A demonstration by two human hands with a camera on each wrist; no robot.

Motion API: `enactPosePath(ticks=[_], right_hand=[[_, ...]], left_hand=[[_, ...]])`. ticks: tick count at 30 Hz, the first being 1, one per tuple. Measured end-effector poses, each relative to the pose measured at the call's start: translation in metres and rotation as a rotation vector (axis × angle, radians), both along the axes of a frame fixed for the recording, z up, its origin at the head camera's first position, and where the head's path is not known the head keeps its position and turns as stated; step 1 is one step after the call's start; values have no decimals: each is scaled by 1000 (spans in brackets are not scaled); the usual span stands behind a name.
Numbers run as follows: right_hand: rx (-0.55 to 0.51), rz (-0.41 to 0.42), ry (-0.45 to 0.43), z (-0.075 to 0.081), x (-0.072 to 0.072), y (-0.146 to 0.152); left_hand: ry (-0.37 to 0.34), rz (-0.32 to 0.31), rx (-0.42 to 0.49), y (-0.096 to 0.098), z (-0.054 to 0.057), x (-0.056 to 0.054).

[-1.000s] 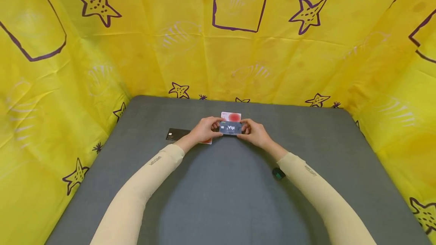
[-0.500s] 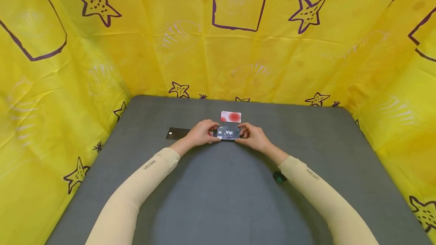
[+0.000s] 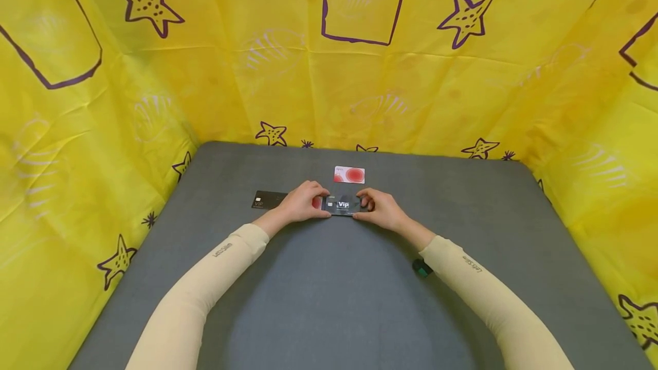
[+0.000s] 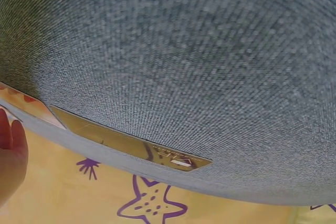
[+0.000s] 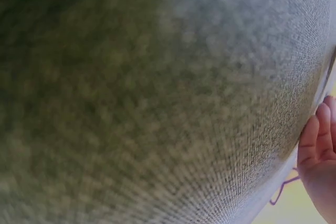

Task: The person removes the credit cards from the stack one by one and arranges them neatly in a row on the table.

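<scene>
In the head view, a dark grey card marked "Vip" (image 3: 342, 205) lies level between both hands. My left hand (image 3: 302, 202) pinches its left end, thumb at the near corner and fingers at the far one. The right hand (image 3: 382, 209) holds the opposite end the same way. Just beyond the Vip card lies a white card with red circles (image 3: 349, 175). Left of it is a black VIP card (image 3: 266, 200), its right end covered by the left hand. Between them, a reddish card (image 4: 31, 109) shows in the left wrist view, mostly hidden from the head.
A grey cloth-like surface (image 3: 329, 290) carries the cards. Yellow printed curtains (image 3: 216, 84) enclose it at the back and both sides. A small dark green object (image 3: 422, 268) sits beside the right sleeve (image 3: 462, 278).
Both hands have drawn the Vip card nearer and slightly left, off the white-and-red card it overlapped in view, which now shows whole. The card has come down level with the row of the black card.
</scene>
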State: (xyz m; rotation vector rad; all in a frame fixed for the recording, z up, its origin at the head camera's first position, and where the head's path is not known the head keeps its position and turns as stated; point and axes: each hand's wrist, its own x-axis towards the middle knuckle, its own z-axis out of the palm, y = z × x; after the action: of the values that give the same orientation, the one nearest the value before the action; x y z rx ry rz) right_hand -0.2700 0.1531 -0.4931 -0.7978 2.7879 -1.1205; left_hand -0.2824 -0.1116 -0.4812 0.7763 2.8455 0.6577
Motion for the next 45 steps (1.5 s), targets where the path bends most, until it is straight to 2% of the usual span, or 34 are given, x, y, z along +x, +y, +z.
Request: enactPosePath(ticks=[13, 21, 27, 34, 45], right_hand=[[33, 21, 17, 0, 0, -3], [54, 29, 21, 1, 1, -4], [59, 21, 8, 2, -1, -5], [80, 5, -23, -1, -3, -6], [92, -8, -34, 2, -2, -7]], left_hand=[[-14, -10, -7, -4, -1, -1], [-8, -17, 24, -7, -2, 0], [-2, -11, 34, -8, -2, 0], [-39, 4, 26, -9, -2, -1], [-43, 10, 37, -9, -5, -1]])
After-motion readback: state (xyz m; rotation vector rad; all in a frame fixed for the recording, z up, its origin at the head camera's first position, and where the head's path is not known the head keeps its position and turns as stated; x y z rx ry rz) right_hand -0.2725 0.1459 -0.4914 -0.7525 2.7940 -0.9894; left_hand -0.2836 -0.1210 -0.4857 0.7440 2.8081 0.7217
